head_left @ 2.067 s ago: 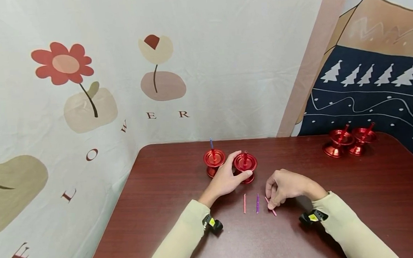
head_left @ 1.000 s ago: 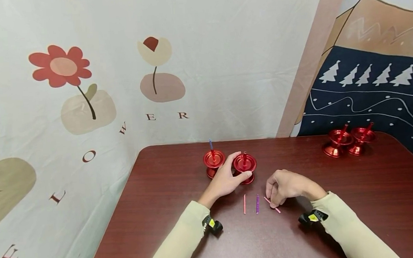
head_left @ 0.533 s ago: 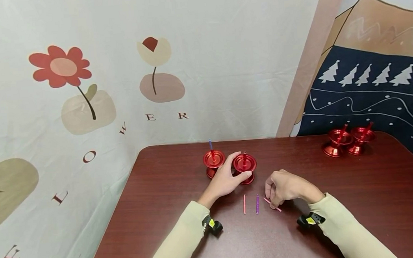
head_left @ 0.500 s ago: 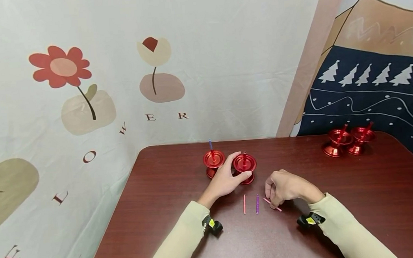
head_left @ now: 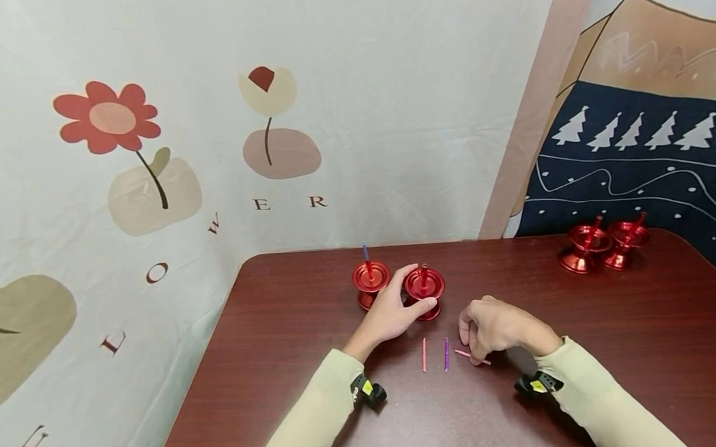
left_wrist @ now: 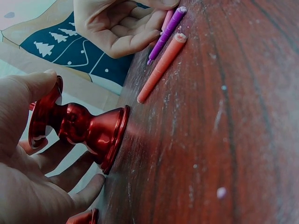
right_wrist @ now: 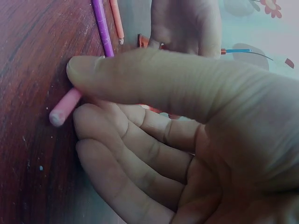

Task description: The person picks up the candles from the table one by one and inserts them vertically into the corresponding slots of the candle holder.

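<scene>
Pinched between the thumb and fingers of the right hand (head_left: 501, 323), the pink candle (right_wrist: 67, 106) looks light, stiff and easily snapped, probably best held gently near its middle, while the left hand (head_left: 389, 312) grips a red candle holder (head_left: 424, 284) around its top.

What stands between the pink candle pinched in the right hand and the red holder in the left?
Only the thumb of the left hand, at the near rim of the red holder; its post is uncovered. The purple candle lies flat beside the pink candle.
</scene>
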Tool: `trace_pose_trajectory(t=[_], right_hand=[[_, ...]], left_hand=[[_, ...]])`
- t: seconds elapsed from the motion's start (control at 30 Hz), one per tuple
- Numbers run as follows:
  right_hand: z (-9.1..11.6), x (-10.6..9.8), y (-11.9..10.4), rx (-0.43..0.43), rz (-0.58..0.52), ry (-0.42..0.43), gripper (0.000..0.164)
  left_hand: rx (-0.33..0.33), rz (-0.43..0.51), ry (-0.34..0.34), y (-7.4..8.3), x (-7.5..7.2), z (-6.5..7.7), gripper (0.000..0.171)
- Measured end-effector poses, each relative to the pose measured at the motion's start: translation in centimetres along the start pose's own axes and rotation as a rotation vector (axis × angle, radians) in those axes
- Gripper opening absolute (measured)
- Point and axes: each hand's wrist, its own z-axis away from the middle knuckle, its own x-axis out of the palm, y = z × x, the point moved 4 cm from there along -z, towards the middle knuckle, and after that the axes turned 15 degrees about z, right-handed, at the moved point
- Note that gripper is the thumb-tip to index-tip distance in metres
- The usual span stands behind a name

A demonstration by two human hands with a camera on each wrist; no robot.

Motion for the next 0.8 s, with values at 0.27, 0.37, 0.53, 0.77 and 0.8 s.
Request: trace_pose_trajectory(t=[0.27, 0.37, 0.53, 0.77, 0.8], right_hand=[[-0.2, 0.1, 0.5, -0.047, -0.008, 0.012, 0.030], [-0.2, 0.0, 0.7, -0.072, -0.013, 0.014, 0.028], [-0.2, 0.0, 0.7, -0.087, -0.006, 0.016, 0.027], [-0.1, 0.1, 0.6, -0.073, -0.006, 0.003, 0.032], [-0.1, 0.1, 0.6, -0.068, -0.006, 0.002, 0.032]], left_hand=[[-0.010, 0.007, 0.002, -0.3, 0.0, 0.0, 0.083], [-0.007, 0.008, 0.002, -0.2, 0.0, 0.0, 0.083], [-0.004, 0.009, 0.001, -0.1, 0.1, 0.0, 0.083], [-0.008, -0.022, 0.002, 0.6, 0.1, 0.2, 0.082], [-0.007, -0.028, 0.002, 0.8, 0.1, 0.2, 0.081]])
